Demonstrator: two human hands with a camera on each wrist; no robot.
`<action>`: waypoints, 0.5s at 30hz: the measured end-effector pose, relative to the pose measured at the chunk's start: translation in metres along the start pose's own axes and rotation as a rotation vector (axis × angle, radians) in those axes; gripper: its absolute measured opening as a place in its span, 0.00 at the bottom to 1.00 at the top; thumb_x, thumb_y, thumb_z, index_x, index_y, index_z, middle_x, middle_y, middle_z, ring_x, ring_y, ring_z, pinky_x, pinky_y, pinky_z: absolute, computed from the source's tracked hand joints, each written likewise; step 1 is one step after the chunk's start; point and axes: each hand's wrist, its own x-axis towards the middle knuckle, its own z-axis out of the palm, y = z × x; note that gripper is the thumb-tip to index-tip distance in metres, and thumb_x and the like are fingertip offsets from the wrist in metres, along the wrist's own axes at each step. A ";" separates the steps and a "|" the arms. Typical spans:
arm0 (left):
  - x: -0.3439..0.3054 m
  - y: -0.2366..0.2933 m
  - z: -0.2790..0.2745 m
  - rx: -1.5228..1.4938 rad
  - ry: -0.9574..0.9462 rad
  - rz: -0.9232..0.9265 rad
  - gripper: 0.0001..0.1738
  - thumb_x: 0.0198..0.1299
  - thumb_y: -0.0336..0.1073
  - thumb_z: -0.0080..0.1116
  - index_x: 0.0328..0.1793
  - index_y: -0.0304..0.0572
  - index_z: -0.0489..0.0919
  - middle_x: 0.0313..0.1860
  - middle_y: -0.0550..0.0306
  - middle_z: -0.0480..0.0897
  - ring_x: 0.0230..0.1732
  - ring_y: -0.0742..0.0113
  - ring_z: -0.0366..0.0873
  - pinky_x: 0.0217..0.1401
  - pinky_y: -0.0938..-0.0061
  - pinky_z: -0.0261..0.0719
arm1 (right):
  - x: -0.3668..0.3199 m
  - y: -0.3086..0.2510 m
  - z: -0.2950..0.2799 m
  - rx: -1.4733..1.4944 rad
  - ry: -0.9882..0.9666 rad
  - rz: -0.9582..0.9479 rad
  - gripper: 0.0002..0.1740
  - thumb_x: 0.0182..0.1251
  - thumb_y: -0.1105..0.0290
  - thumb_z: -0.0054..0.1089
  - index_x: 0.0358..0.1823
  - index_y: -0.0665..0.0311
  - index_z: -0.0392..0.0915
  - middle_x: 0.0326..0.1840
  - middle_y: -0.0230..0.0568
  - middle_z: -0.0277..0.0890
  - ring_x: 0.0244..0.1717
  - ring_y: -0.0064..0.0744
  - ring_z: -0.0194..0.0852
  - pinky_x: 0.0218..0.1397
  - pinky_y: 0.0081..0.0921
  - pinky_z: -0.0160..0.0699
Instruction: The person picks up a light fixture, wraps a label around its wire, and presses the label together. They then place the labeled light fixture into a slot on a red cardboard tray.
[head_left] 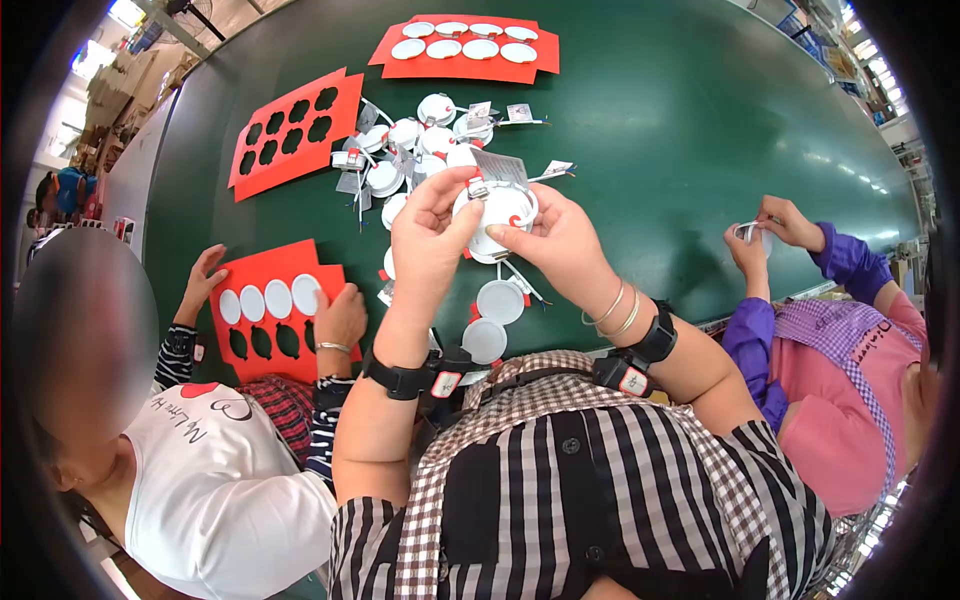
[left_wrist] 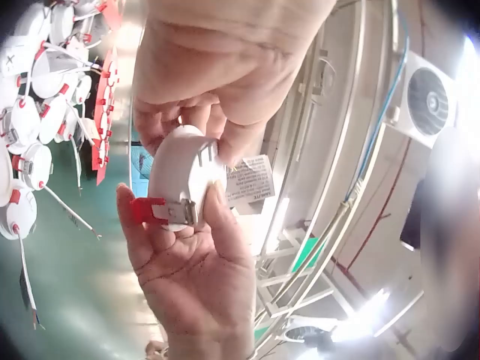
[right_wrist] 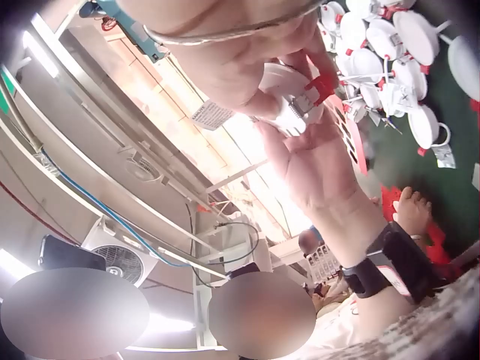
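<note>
Both hands hold a round white downlight (head_left: pixel 512 205) up over the table, in front of the chest. My left hand (head_left: pixel 428 228) grips its left edge, with thumb and fingers at a metal spring clip that has a red sleeve (left_wrist: pixel 150 211). My right hand (head_left: pixel 562 240) holds the opposite side, thumb pressed on the white face. Seen from the left wrist, the downlight (left_wrist: pixel 180 169) is edge-on between the two hands. A printed paper label (left_wrist: pixel 251 180) hangs behind it. In the right wrist view the fingers partly cover the downlight (right_wrist: pixel 283 86).
Several more downlights (head_left: pixel 385 178) with wires and labels lie piled ahead. Red trays with round holes (head_left: pixel 290 130) stand at left, and a filled one (head_left: pixel 465 65) at the back. A person at left handles another red tray (head_left: pixel 270 270); a person at right (head_left: pixel 790 225) works on a small part.
</note>
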 end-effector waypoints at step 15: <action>-0.101 -0.058 -0.046 0.140 0.323 -0.115 0.14 0.59 0.29 0.60 0.52 0.39 0.76 0.40 0.65 0.77 0.37 0.78 0.73 0.40 0.83 0.73 | 0.092 0.039 0.037 -0.868 -0.028 -0.144 0.22 0.52 0.68 0.63 0.51 0.63 0.75 0.37 0.49 0.80 0.40 0.49 0.79 0.45 0.36 0.77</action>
